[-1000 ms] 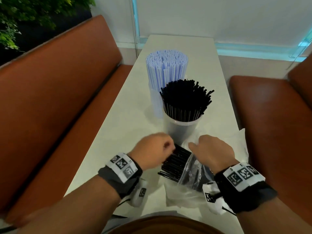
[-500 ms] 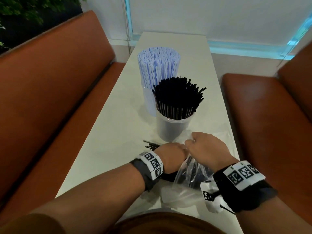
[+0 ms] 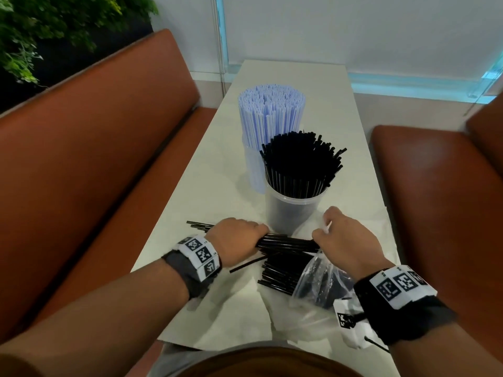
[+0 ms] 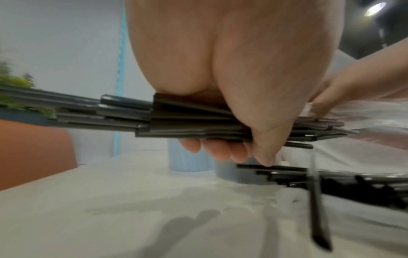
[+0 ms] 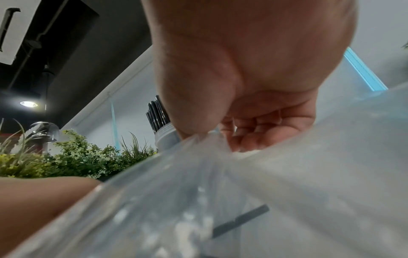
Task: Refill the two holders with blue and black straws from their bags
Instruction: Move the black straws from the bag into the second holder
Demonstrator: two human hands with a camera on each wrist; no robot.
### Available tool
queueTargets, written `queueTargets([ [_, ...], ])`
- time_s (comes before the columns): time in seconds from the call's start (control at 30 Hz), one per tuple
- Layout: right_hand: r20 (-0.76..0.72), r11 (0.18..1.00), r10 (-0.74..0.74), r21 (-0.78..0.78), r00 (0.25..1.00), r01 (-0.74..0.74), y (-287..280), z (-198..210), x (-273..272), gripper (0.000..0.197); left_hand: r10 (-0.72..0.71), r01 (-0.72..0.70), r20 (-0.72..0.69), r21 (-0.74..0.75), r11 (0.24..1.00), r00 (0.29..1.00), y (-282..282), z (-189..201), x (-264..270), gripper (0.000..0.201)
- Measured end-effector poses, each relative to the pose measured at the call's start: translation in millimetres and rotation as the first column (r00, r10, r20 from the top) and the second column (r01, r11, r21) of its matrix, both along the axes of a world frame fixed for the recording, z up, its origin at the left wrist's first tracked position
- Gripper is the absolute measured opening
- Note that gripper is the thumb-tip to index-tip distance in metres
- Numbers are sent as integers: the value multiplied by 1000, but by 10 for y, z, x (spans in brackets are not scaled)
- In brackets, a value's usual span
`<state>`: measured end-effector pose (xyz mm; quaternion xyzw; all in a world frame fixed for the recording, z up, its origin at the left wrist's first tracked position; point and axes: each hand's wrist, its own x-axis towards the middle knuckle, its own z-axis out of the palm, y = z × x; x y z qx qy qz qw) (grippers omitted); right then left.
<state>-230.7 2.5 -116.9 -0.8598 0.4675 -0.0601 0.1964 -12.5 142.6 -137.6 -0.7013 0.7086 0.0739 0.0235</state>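
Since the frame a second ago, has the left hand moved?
Yes. The left hand, gripping a bundle of black straws, has drawn leftward, away from the clear plastic bag, beside the black-straw holder.

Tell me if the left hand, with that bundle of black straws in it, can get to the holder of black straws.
Probably yes. The left hand grips the bundle beside the holder, nothing stands between them, and its open top is free, though already crowded with straws.
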Motion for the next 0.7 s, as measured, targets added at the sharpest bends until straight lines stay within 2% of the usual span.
queueTargets([
  [0.13,59,998,-48,-34,997,50,20,0,-7,27,111,-111,-8,3,994,994,227,14,350,18],
  [0.2,249,989,-69,-111,966,99,76,40,4,30,164,-165,-37,-3,986,986,300,41,430,21],
  [0.23,406,982,-37,-153,913,108,113,76,3,29,181,-182,-50,-17,983,982,327,58,439,24],
  [0.3,706,980,81,-186,704,74,206,175,18,22,179,-185,-81,-73,980,981,353,99,389,28],
  [0.33,798,987,111,-157,592,27,259,227,39,20,167,-178,-105,-104,979,980,343,129,325,28],
  [0.37,843,993,118,-114,525,-40,308,271,72,21,150,-168,-131,-132,977,980,314,165,232,27],
  [0.4,848,991,113,-62,517,-115,357,302,114,26,128,-153,-157,-161,975,979,270,205,119,26],
  [0.43,826,982,108,-3,553,-187,407,326,153,30,100,-134,-177,-190,973,979,220,247,-3,25],
  [0.47,801,973,93,52,592,-224,453,349,183,33,73,-114,-187,-222,968,980,165,289,-117,26],
  [0.5,801,972,57,93,596,-218,480,364,191,34,51,-99,-190,-252,963,980,113,329,-210,27],
  [0.6,877,985,-67,135,477,-110,454,416,137,34,38,-106,-205,-332,937,978,9,424,-354,27],
  [0.63,865,979,-81,163,495,-125,439,431,136,33,39,-113,-210,-355,928,977,-20,442,-394,27],
  [0.7,793,956,-85,235,603,-176,463,432,183,32,27,-108,-217,-373,921,976,-76,471,-518,31],
])
